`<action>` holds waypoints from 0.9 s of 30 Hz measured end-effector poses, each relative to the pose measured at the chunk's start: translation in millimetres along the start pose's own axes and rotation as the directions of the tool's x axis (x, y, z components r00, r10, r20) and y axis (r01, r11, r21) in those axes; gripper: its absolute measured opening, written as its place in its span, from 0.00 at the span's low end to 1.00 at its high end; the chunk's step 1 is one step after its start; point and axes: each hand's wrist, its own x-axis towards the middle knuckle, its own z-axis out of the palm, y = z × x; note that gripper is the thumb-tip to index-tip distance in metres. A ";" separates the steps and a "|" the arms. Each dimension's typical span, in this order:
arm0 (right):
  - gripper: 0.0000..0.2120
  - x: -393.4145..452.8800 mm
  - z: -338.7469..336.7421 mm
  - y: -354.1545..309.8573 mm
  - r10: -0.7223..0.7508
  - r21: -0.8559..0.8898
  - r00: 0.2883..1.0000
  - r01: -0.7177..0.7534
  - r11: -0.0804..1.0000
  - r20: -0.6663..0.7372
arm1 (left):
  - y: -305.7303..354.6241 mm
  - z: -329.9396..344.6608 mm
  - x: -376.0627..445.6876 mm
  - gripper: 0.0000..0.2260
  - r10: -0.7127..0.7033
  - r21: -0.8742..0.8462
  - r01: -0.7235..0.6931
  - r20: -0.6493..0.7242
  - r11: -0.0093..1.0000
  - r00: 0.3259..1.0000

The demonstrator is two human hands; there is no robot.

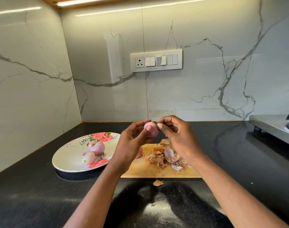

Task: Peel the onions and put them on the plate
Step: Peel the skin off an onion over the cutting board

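My left hand (pixel 133 142) grips a nearly bare onion (pixel 151 131); my right hand (pixel 175 132) pinches a last skin scrap at its top. Below-left of my fingers, three peeled onions (pixel 94 151) lie on the plate (pixel 66 162); another (pixel 139 153) waits beneath.

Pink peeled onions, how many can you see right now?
5, maybe more hidden. Three pink peeled onions lie on the floral plate. One is in the left hand. One shows partly behind that hand, on the wooden board.
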 end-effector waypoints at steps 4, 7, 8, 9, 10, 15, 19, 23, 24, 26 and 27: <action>0.05 0.1 -4.7 1.4 -0.038 -0.097 0.999 0.039 0.995 0.015 | 3.0 -1.0 0.4 0.19 -0.050 -0.107 0.053 0.025 0.993 0.998; 0.04 -1.1 -4.2 0.9 -0.075 -0.159 0.997 0.072 0.985 -0.008 | 3.9 -1.0 0.0 0.20 -0.069 -0.128 0.076 0.058 0.989 0.996; 0.04 -1.8 -3.3 0.6 -0.089 -0.182 0.996 0.084 0.980 -0.020 | 3.5 -0.7 0.0 0.21 -0.072 -0.132 0.081 0.066 0.988 0.995; 0.04 -2.5 -2.2 0.7 -0.096 -0.201 0.995 0.088 0.976 -0.031 | 3.2 -0.1 -0.2 0.22 -0.072 -0.123 0.080 0.072 0.989 0.995; 0.04 -3.6 -0.8 0.6 -0.092 -0.212 0.995 0.081 0.974 -0.040 | 2.8 0.7 -0.4 0.23 -0.065 -0.100 0.072 0.069 0.992 0.995; 0.06 -9.2 12.8 2.6 -0.004 -0.188 0.994 -0.017 0.982 -0.108 | 2.1 3.6 -1.2 0.27 0.023 -0.004 -0.023 0.011 1.000 1.000; 0.07 -6.9 20.9 5.3 0.112 -0.093 0.985 -0.125 0.988 -0.131 | -1.9 6.1 -1.7 0.24 0.179 0.104 -0.174 -0.041 0.979 0.983; 0.08 -5.9 22.5 7.7 0.206 0.007 0.969 -0.208 0.978 -0.138 | -5.1 7.2 -1.3 0.22 0.266 0.166 -0.258 -0.028 0.952 0.964; 0.08 -6.1 22.3 7.7 0.231 0.045 0.964 -0.227 0.973 -0.131 | -4.5 6.6 -1.0 0.22 0.259 0.157 -0.252 -0.022 0.955 0.966; 0.08 -5.7 22.0 7.2 0.272 0.107 0.956 -0.261 0.959 -0.108 | -2.6 5.7 -1.0 0.23 0.238 0.117 -0.235 -0.013 0.965 0.971; 0.08 -4.8 22.1 6.8 0.284 0.126 0.954 -0.271 0.954 -0.100 | -1.9 5.3 -1.0 0.23 0.227 0.088 -0.225 -0.009 0.970 0.974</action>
